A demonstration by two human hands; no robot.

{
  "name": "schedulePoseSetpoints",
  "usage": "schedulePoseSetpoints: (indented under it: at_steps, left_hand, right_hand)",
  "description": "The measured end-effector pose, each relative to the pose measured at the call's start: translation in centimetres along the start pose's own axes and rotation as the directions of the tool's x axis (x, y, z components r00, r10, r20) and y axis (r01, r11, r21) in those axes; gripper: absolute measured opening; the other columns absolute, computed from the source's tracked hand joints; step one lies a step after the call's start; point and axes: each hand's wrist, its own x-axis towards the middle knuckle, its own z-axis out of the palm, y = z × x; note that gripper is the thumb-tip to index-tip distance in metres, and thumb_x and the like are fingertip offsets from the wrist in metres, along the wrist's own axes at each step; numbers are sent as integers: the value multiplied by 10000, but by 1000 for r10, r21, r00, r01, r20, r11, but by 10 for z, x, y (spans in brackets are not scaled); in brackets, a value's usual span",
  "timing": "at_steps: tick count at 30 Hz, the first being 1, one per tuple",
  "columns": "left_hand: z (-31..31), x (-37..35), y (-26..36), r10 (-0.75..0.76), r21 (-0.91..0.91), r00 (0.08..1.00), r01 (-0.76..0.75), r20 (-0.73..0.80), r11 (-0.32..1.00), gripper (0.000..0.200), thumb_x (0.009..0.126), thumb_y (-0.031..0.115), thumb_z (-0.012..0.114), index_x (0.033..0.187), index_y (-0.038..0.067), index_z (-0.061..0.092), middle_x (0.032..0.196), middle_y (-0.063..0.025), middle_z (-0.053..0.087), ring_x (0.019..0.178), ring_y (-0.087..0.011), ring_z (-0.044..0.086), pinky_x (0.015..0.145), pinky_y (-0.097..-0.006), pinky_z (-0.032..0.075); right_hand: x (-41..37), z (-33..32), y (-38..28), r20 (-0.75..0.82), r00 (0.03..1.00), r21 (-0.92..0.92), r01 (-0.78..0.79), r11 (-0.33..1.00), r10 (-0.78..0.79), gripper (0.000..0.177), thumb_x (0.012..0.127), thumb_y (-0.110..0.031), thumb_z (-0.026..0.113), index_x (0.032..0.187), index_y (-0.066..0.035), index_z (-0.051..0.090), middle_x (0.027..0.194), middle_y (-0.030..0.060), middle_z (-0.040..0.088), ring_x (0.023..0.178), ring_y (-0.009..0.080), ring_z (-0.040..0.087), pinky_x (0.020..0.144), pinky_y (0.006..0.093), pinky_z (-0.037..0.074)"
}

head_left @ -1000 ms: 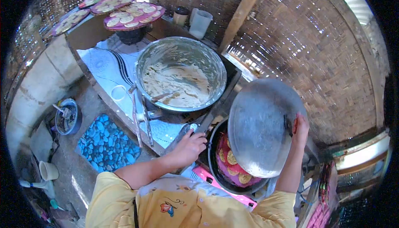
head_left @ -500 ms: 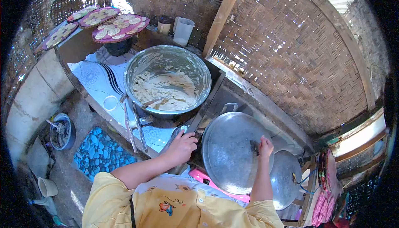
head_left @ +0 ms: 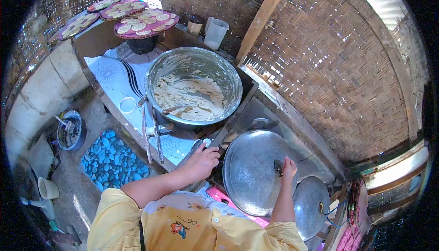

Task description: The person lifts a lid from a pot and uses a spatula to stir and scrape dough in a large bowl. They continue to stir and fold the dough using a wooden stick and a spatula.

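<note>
My right hand [head_left: 288, 168] is closed on the dark handle of a large round metal lid [head_left: 256, 168], which lies over a pan whose loop handle shows at the back. My left hand [head_left: 204, 162] has its fingers bent at the front edge of the counter, left of the lid; a metal object shows just behind it, and what the fingers hold is hard to make out. Behind the hands stands a big metal basin [head_left: 194, 122] with pale batter and a wooden stick inside. A second metal lid [head_left: 307, 205] is at the right.
Purple trays [head_left: 145, 32] with pale round pieces stand at the back left. Near them are a clear jug [head_left: 216, 34] and a jar [head_left: 195, 25]. Tongs or sticks [head_left: 157, 136] jut over the counter edge. A bucket [head_left: 72, 132] and a blue mat [head_left: 114, 159] lie on the floor.
The view has shifted slightly, so the basin and trays appear further right. Both hands keep nearly the same places, the right one still on the lid's handle.
</note>
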Motion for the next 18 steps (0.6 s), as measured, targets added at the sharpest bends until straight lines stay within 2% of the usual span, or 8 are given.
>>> schedulePoseSetpoints:
  at_steps: [5, 8, 11, 12, 14, 15, 17, 18]
  left_hand:
    - [-1, 1, 1, -13, 15, 1000, 12, 9, 1000, 154, 639, 46, 574, 782, 56, 629, 1054, -80, 577, 1172, -241, 435, 1005, -531, 270]
    - [1, 1, -1, -16, -25, 1000, 16, -9, 1000, 144, 639, 51, 573, 772, 54, 630, 1054, -81, 577, 1174, -242, 433, 1008, -535, 265]
    - [3, 1, 0, -12, -18, 999, 11, -49, 1000, 148, 632, 29, 580, 770, 60, 625, 1027, -69, 598, 1143, -231, 471, 1022, -511, 260]
    - [3, 1, 0, -13, -14, 998, 12, -58, 1000, 144, 636, 31, 576, 769, 58, 624, 1031, -69, 598, 1144, -231, 471, 1022, -510, 261]
    - [1, 1, 0, 6, -27, 999, -7, -49, 1000, 157, 648, 38, 567, 794, 57, 622, 1022, -65, 591, 1139, -237, 473, 1013, -527, 259]
    - [2, 1, 0, 11, -28, 998, -13, -55, 1000, 157, 650, 44, 568, 797, 58, 620, 1021, -64, 589, 1138, -239, 473, 1010, -532, 259]
    - [3, 1, -1, 10, -12, 998, -11, -65, 1000, 139, 660, 81, 568, 794, 69, 607, 1021, -62, 579, 1138, -238, 470, 997, -546, 260]
    - [3, 2, -2, 23, 56, 1000, -23, 3, 998, 122, 663, 108, 568, 777, 83, 605, 1041, -59, 577, 1150, -228, 460, 994, -545, 265]
  right_hand:
    - [9, -5, 4, 59, 998, -127, 11, 992, -4, 285, 855, -312, 590, 731, -56, 584, 470, -15, 439, 343, 65, 373, 308, 228, 260]
    - [-10, -2, -27, 74, 995, -188, -46, 981, 60, 297, 860, -330, 580, 760, -51, 600, 508, -2, 467, 363, 59, 399, 324, 213, 296]
    - [-13, -3, -33, 86, 995, -322, -29, 946, 60, 283, 852, -304, 582, 830, -23, 611, 567, 42, 533, 452, 150, 516, 424, 281, 424]
    - [-18, -5, -37, 61, 997, -505, 69, 860, -44, 273, 841, -293, 588, 875, -23, 617, 646, 73, 561, 548, 190, 547, 508, 316, 444]
    - [-26, 2, -55, 105, 957, -788, 245, 565, -270, 289, 819, -271, 602, 966, -24, 631, 805, 135, 618, 740, 270, 610, 675, 386, 484]
    - [-35, 9, -63, 119, 836, -770, 419, 482, -536, 321, 785, -204, 630, 1046, -21, 596, 1026, 181, 579, 970, 340, 541, 851, 431, 424]
    - [-51, 37, -98, 159, 742, -673, 564, 479, -651, 345, 778, -170, 635, 1081, -17, 574, 1075, 183, 557, 1022, 337, 520, 876, 418, 413]
    - [-61, 53, -115, 177, 691, -610, 636, 473, -701, 361, 775, -154, 637, 1099, -15, 562, 1100, 184, 546, 1048, 336, 509, 888, 411, 408]
